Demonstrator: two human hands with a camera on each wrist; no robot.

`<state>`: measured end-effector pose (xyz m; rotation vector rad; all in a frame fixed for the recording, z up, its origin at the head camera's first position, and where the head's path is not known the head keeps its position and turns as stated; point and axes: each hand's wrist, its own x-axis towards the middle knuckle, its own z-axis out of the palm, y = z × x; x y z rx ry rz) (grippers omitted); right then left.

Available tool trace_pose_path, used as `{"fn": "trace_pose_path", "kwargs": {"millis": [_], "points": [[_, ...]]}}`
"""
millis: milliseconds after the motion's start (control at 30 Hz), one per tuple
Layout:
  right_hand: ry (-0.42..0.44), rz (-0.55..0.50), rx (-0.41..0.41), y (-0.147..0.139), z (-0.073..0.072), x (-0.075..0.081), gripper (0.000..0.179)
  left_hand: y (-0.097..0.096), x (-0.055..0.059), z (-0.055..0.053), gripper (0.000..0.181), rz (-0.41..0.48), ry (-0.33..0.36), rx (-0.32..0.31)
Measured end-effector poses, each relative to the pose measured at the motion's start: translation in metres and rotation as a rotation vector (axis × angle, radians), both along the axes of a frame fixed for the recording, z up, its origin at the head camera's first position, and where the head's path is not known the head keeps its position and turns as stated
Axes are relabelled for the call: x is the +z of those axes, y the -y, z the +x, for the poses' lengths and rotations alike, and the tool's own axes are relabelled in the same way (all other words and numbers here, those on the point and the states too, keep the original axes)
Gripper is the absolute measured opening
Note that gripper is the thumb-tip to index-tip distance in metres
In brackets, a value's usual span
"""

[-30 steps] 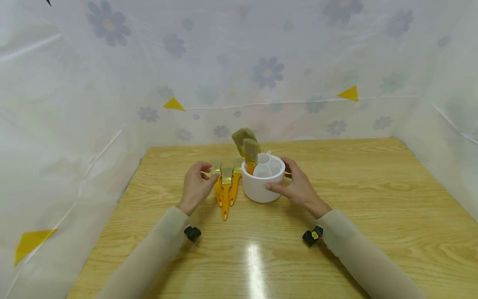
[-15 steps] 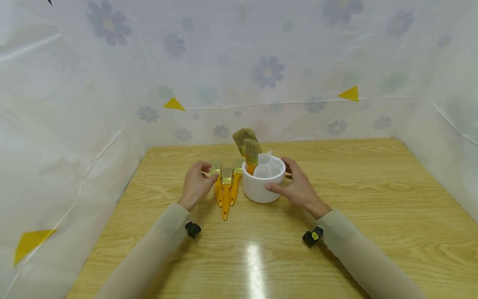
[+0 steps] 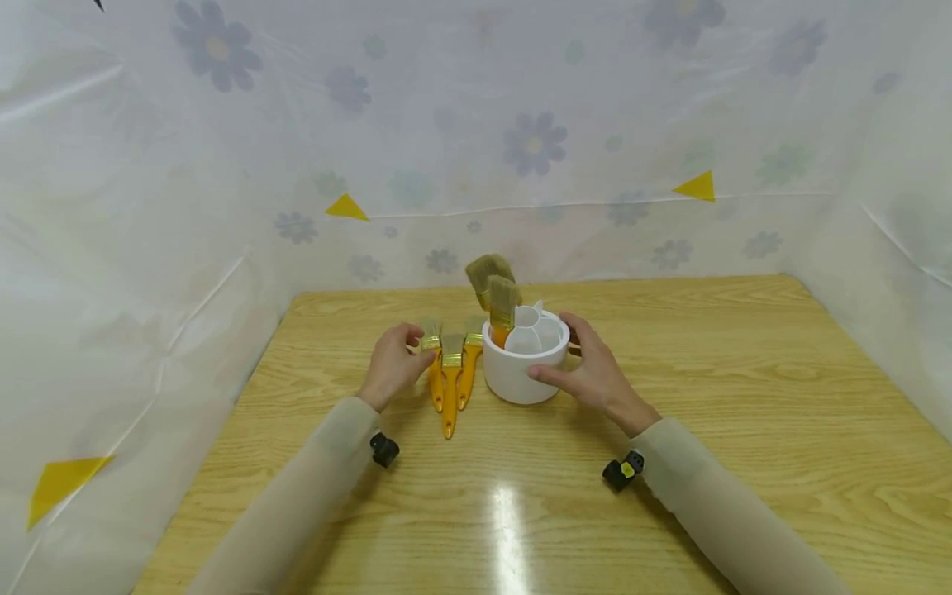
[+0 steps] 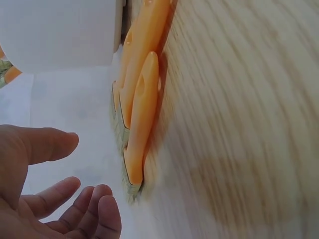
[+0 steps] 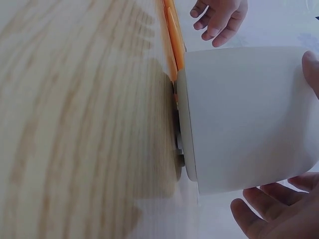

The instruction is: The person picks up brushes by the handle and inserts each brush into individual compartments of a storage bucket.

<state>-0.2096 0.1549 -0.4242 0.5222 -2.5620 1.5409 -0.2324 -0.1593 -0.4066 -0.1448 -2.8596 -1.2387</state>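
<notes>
A white round pen holder (image 3: pixel 521 382) with inner compartments stands upright on the table. My right hand (image 3: pixel 595 376) holds its right side, thumb in front and fingers behind; in the right wrist view, thumb and fingertips lie on opposite sides of the wall. Two flat paintbrushes (image 3: pixel 502 299) stand bristles up in the holder's left part. Left of it lie 3 orange-handled paintbrushes (image 3: pixel 449 384), bristles toward the back. Beside the leftmost bristles is my left hand (image 3: pixel 394 364). Its thumb and fingers are apart with nothing between them in the left wrist view, clear of the brush handles (image 4: pixel 142 117).
The wooden table (image 3: pixel 706 355) extends to both sides and toward me. Behind it hangs a pale flowered sheet (image 3: pixel 461 149), and similar white sheeting (image 3: pixel 111 289) closes off the left and right. Yellow triangles (image 3: pixel 347 207) are stuck on the sheeting.
My left wrist and forearm have shifted very slightly, with the fingers staying beside the lying brushes. The right hand and the pen holder look nearly still.
</notes>
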Motion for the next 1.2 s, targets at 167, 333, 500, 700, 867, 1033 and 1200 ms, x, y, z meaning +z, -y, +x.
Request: {"fn": "trace_pose_path", "kwargs": {"millis": [167,333,500,700,867,1033,1200], "points": [[0.021,0.003,-0.004,0.001,0.002,0.001,0.091,0.000,-0.002,-0.004,0.046,-0.016,0.028,-0.004],[0.021,-0.002,-0.007,0.001,0.002,0.002,0.091,0.001,-0.004,-0.009,0.044,-0.047,0.057,-0.037],[0.021,-0.002,-0.006,0.000,0.002,0.002,0.091,0.002,-0.006,-0.012,0.043,-0.086,0.077,-0.075],[0.023,0.001,-0.006,0.000,0.002,0.002,0.092,0.000,-0.009,-0.016,0.043,-0.109,0.090,-0.087],[0.030,0.000,-0.013,0.000,0.002,0.001,0.092,-0.001,-0.011,-0.019,0.045,-0.118,0.103,-0.100],[0.018,0.001,-0.015,0.001,0.001,0.002,0.092,-0.002,-0.012,-0.020,0.049,-0.144,0.110,-0.109],[0.020,0.004,-0.021,0.001,0.001,0.001,0.092,-0.002,-0.012,-0.021,0.049,-0.174,0.102,-0.110]]}}
